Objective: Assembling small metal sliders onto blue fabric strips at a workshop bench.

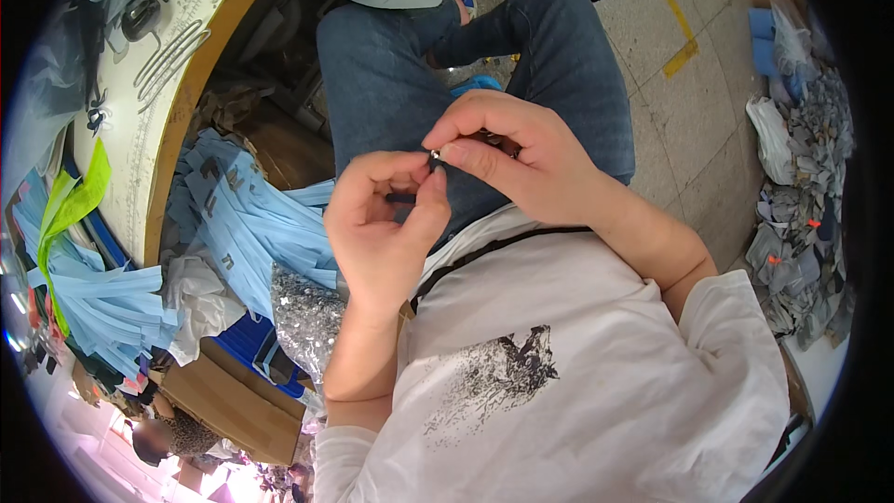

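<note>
In front of my lap, both hands meet fingertip to fingertip around a small shiny metal piece with a dark part (435, 159). Its exact kind is too small to make out. My left hand (380, 219) pinches it from below between thumb and forefinger, and something dark shows behind its curled fingers. From the upper right, my right hand (510, 147) closes thumb and forefinger on the same piece. More small dark, shiny bits (494, 140) sit tucked in the right hand's curled fingers, partly hidden.
Left stands a worn table (209, 23) holding bent metal rods (170, 61). Light blue fabric strips (251, 210) hang beside my left arm, near a clear bag of small silvery pieces (305, 317) and a cardboard box (228, 401). Grey scraps (805, 196) pile up at right.
</note>
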A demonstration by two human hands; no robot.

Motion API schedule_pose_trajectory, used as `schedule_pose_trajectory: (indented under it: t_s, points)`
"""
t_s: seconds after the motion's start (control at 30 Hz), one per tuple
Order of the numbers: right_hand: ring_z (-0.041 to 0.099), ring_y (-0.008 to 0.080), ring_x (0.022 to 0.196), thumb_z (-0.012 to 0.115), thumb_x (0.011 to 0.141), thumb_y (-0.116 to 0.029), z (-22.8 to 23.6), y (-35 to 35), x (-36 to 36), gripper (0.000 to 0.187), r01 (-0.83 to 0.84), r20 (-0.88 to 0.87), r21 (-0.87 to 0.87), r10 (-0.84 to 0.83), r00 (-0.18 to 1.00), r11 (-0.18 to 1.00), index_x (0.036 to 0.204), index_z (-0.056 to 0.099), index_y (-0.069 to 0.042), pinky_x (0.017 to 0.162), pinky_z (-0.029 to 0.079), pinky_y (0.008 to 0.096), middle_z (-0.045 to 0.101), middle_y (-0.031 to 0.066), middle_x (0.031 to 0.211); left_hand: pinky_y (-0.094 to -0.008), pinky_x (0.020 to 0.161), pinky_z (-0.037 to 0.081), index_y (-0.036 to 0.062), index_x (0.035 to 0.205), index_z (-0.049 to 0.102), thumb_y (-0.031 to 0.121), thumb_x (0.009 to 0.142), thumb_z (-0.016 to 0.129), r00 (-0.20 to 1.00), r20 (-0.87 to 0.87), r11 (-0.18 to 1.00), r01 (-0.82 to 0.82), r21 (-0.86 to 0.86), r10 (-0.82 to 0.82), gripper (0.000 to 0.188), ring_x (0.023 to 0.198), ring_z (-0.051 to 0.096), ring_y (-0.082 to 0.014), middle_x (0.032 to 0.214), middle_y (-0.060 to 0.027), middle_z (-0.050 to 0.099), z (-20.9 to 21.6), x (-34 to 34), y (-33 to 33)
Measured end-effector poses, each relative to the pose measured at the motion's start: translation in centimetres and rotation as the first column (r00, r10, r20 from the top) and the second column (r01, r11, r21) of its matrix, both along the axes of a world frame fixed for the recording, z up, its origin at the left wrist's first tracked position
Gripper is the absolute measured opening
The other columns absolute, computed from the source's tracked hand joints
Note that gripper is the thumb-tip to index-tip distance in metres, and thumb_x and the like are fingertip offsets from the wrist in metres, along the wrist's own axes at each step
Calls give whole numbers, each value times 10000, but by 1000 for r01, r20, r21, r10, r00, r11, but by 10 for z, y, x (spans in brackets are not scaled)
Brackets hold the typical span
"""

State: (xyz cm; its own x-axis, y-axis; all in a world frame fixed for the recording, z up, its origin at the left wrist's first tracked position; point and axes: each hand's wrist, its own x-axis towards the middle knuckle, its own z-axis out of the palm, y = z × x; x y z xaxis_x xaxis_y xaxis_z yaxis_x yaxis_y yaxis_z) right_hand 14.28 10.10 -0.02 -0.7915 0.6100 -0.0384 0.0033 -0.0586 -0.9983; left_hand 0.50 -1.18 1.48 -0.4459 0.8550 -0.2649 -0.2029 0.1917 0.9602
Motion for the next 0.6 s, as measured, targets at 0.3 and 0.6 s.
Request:
schedule_pose_trajectory:
  t_s: [0.3, 0.6]
  points:
    - [540, 36, 798, 595, 946, -92, 2, 0, 0, 134, 31, 1, -215, -31, 1000, 976, 1039, 642, -9, 678, 446, 189, 608, 1, 927, -174, 569, 442, -27, 864, 642, -113, 737, 698, 909, -414, 987, 27, 156, 41, 164, 661, 576, -68, 870, -72, 648, -9, -2, 0]
    - [560, 62, 793, 611, 933, -103, -5, 0, 0, 141, 30, -3, -114, -31, 1000, 993, 1036, 653, -16, 682, 464, 209, 617, 14, 920, -192, 628, 476, -50, 879, 634, -125, 763, 661, 961, -269, 997, -41, 70, 59, 141, 699, 586, -78, 877, -85, 649, 0, 2, 4]
